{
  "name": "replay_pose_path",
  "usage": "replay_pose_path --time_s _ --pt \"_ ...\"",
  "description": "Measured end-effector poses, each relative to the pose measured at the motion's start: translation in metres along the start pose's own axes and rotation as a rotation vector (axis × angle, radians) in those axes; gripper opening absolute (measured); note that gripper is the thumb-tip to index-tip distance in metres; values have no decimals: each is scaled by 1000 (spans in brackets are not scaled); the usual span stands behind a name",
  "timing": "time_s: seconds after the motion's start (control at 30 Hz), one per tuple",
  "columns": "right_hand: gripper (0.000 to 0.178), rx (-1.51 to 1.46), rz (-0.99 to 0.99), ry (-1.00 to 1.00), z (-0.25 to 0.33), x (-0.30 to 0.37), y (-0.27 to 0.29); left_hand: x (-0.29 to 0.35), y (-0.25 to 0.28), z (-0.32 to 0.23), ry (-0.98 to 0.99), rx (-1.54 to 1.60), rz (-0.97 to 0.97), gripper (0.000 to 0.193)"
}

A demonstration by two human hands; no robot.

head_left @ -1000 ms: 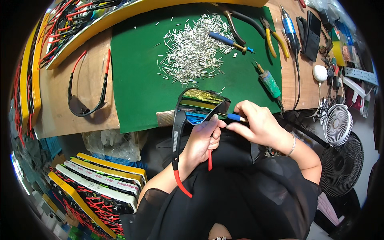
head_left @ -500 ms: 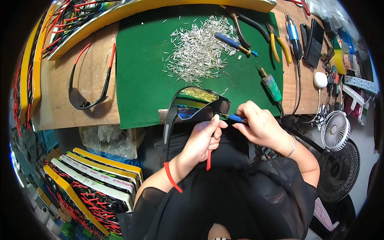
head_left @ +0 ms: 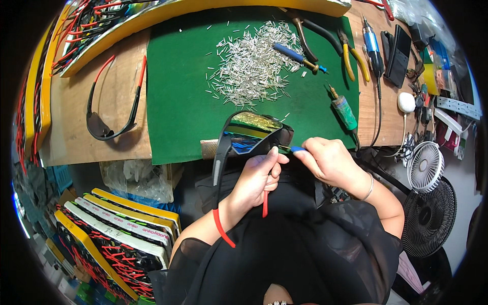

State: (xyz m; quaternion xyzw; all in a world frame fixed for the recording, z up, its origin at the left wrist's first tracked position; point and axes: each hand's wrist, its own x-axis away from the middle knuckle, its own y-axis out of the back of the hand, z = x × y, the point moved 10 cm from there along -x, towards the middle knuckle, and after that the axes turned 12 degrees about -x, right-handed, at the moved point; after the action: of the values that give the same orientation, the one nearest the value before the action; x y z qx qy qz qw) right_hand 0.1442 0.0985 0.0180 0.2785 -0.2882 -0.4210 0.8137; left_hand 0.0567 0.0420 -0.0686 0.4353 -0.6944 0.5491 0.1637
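Note:
Sunglasses [head_left: 249, 133] with a black frame, mirrored lenses and red temple tips hang over the near edge of a green mat [head_left: 178, 91]. My left hand [head_left: 262, 175] is closed around the temple by the right hinge, thumb on top; a red tip sticks out below the fingers. My right hand [head_left: 330, 161] pinches a blue-handled screwdriver [head_left: 297, 149], whose thin shaft points left to the hinge beside my left thumb. Whether its tip sits in a screw is too small to tell. Beyond the sunglasses lies a heap of small silvery pins [head_left: 254, 66].
A blue pen-like tool [head_left: 288, 52] rests on the pins. Pliers [head_left: 351, 56], a green-handled tool [head_left: 344, 112] and a corded blue tool [head_left: 372, 46] lie right. Another pair of sunglasses [head_left: 104, 129] lies left. Trays of glasses [head_left: 117, 244] stand lower left; fans [head_left: 426, 165] stand right.
The sunglasses' left temple has swung slightly right. My right hand has turned around the screwdriver, its fingers now covering more of the blue handle. My left hand keeps its hold.

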Motion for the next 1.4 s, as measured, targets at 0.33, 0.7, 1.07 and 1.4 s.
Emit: replay_pose_path --time_s 0.33,0.7,1.07,1.4 --pt "22 -5 -11 -47 -1 -1 2 -1 0 1 -3 -1 -2 34" --pt "23 -28 -51 -20 8 -1 11 -1 1 2 12 -2 -5 34" --pt "25 -18 -105 25 19 -4 18 -1 2 1 9 -5 -18 34" --pt "22 -9 -182 73 23 -2 23 -2 3 3 17 -5 -23 33"
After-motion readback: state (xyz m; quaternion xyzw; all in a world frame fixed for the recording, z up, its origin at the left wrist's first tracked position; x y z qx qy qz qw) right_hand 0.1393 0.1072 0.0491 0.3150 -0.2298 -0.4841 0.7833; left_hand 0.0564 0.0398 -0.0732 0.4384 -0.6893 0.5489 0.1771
